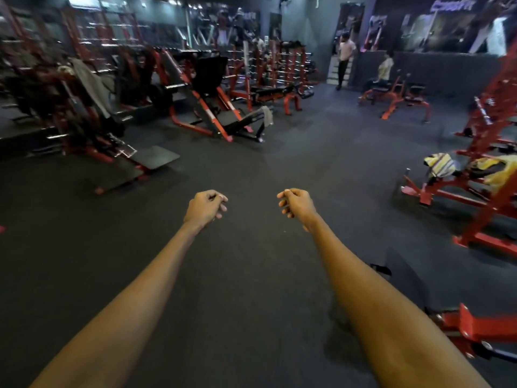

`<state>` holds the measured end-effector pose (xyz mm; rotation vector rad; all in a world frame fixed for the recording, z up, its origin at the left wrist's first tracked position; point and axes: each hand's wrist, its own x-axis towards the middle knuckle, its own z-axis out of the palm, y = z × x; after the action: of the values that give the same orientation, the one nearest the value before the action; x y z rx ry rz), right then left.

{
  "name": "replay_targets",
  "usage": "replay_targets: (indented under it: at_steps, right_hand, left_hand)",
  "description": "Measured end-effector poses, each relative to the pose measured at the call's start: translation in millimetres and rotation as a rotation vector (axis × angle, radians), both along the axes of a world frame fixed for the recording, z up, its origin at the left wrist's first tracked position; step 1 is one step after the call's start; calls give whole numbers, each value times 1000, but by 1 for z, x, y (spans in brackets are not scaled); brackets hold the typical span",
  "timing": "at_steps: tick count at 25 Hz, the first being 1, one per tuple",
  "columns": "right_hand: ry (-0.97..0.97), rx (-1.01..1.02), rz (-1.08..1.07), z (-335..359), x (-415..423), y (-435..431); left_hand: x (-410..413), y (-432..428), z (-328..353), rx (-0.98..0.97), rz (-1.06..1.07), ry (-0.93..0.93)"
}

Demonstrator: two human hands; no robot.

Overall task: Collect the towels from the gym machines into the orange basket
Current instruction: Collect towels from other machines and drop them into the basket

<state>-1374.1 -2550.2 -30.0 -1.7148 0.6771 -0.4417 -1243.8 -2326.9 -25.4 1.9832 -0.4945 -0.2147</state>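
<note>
Both my arms reach forward over the dark gym floor. My left hand (205,206) and my right hand (296,204) have their fingers curled in, and nothing is in either. A yellow-and-white striped towel (440,164) lies on a red machine at the right, with a plain yellow towel (500,170) beside it. A grey towel (267,115) hangs on the end of the leg press in the middle distance. Another grey towel (89,84) drapes over a machine at the left. No orange basket is in view.
Red and black machines (207,93) line the left and back. A red rack (492,152) stands at the right, and a red frame base (475,329) lies low at the right. Two people (345,58) are at the far back by steps. Dark rubber floor (251,163) stretches ahead.
</note>
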Motion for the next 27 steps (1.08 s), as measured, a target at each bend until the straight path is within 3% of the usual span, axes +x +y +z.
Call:
replay_targets:
  at_steps: [13, 27]
  right_hand:
    - [3, -20, 199, 13, 292, 40]
    - [2, 0, 354, -1, 662, -4]
  left_hand:
    - [243, 69, 17, -18, 210, 20]
    - [561, 58, 0, -10, 433, 10]
